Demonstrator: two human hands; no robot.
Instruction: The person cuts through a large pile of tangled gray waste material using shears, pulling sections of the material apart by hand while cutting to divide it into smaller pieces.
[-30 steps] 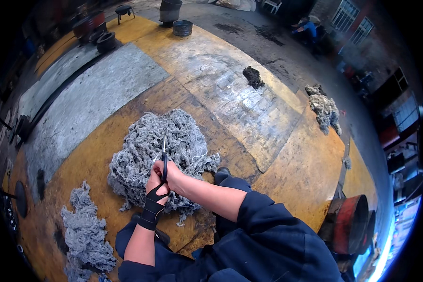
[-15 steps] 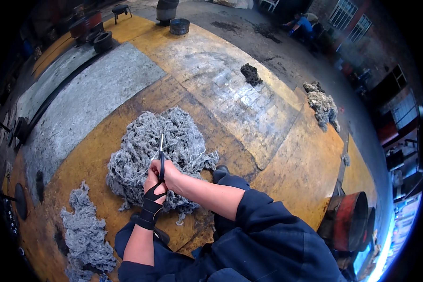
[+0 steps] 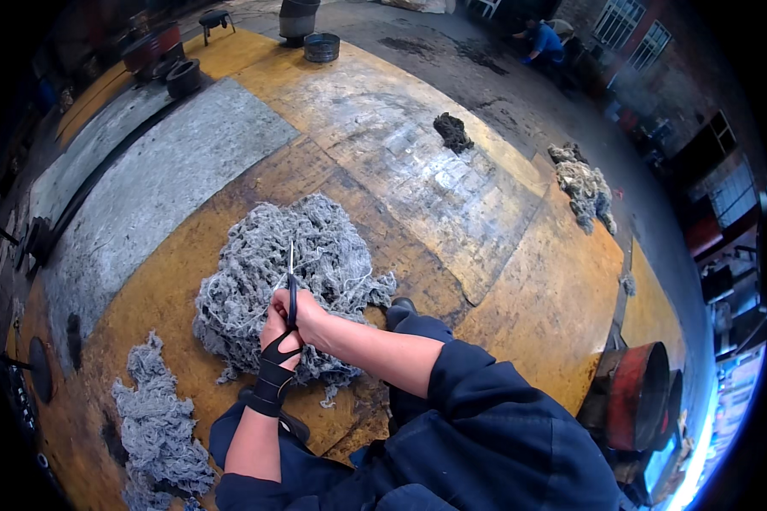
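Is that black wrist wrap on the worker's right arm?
No, the black wrap is around the left wrist, below the left hand, while the right forearm is bare.

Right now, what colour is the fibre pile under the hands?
The fibre pile is grey, paler in places; best seen in the head view.

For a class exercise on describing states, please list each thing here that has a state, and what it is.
Scissors: held, blades apparently together
Right hand: closed on the scissors
Left hand: wrist wrapped in black, beside the right
Large grey heap: tangled
Smaller grey heap: tangled, lying apart
Dark clump: bunched up
Stool: standing upright
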